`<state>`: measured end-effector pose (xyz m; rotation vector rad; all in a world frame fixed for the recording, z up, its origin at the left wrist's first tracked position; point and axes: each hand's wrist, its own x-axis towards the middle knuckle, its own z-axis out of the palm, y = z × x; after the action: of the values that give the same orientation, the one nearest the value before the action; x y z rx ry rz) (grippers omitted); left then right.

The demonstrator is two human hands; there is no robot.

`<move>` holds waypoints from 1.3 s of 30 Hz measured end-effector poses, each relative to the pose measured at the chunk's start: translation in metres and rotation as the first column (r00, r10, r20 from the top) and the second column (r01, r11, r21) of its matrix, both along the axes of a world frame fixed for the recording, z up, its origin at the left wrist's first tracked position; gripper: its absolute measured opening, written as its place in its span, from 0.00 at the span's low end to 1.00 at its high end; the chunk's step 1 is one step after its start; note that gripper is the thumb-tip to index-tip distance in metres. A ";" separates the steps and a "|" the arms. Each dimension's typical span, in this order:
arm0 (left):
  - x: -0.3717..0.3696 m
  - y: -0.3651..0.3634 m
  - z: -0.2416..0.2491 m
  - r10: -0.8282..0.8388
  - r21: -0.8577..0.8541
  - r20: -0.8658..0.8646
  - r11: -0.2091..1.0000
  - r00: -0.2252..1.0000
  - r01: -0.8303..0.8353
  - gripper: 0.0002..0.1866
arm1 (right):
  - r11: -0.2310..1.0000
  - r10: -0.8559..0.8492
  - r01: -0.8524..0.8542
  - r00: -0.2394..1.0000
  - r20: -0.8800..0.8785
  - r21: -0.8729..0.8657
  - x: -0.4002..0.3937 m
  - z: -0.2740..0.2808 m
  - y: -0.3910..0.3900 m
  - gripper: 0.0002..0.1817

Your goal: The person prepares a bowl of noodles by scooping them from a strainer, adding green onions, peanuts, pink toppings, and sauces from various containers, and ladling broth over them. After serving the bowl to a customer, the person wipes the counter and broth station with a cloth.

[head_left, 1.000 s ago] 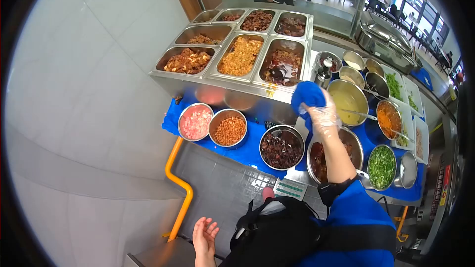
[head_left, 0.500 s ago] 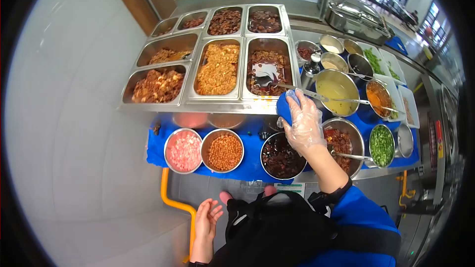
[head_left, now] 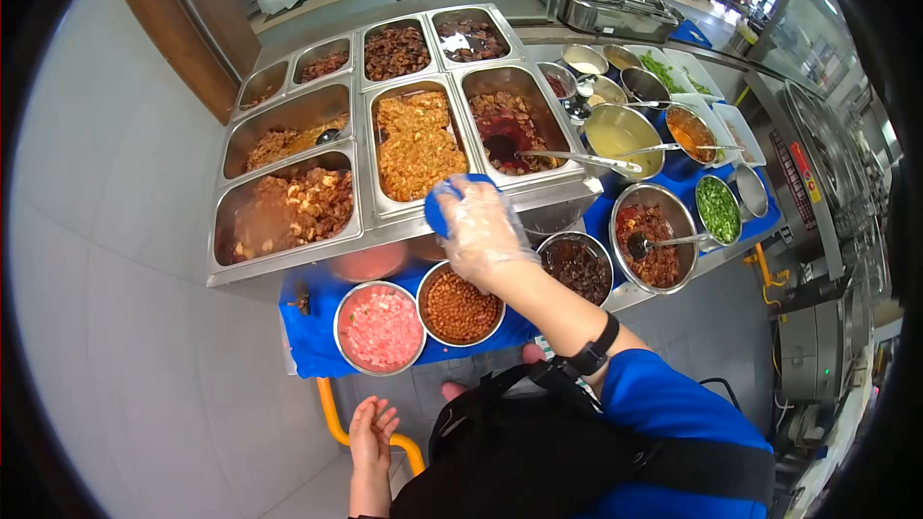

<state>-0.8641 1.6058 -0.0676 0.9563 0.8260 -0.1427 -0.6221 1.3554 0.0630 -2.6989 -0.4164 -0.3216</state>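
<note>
In a clear plastic glove, my right hand is closed on a folded blue cloth, pressed at the front steel rim of the food counter. Just behind it is a pan of orange-yellow minced food. Below the gloved hand stands a bowl of brown beans. My left hand is bare and hangs low at the front, palm up, fingers loosely curled and apart, holding nothing. Nearest to it is a bowl of pink diced food.
To the right, a dark red pan holds a ladle. Several steel bowls, including chopped greens and red-brown food, stand on blue cover. A yellow rail runs below. People are beyond the glass.
My right hand has slid left along the counter's front rim with the blue cloth, from the dark red pan to the orange-yellow one. The view has shifted; my left hand stays low and open.
</note>
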 end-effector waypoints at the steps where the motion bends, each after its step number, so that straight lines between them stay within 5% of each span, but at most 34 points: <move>1: 0.001 0.003 0.000 -0.033 -0.003 -0.013 0.999 0.999 0.033 0.10 | 1.000 0.016 -0.017 0.999 0.033 0.019 0.003 -0.009 0.006 0.23; 5: 0.013 0.013 0.004 -0.152 0.010 -0.042 0.988 0.988 0.152 0.12 | 0.998 0.066 -0.068 0.989 0.134 0.013 -0.001 -0.017 -0.013 0.27; 12: 0.014 0.052 -0.014 -0.155 -0.045 -0.028 0.987 0.988 0.154 0.12 | 0.973 -0.231 0.227 0.935 0.270 0.047 -0.004 -0.037 -0.059 0.25; 22: 0.000 0.090 -0.027 -0.091 -0.117 0.010 0.989 0.996 0.092 0.12 | 0.988 0.099 -0.120 0.976 0.193 0.098 -0.018 -0.031 0.127 0.28; 32: -0.058 0.123 -0.037 0.217 -0.084 -0.047 0.972 0.975 -0.220 0.12 | 0.898 0.440 -0.439 0.890 0.116 -0.040 -0.006 -0.032 0.285 0.24; 39: -0.106 0.124 -0.035 0.401 -0.052 -0.085 0.913 0.912 -0.406 0.13 | 0.847 0.531 -0.531 0.846 0.055 -0.017 0.001 -0.035 0.396 0.21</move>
<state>-0.9702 1.7301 -0.1027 0.7008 1.0637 0.1531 -0.6211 1.7511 0.0280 -2.4432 -1.1498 -0.2328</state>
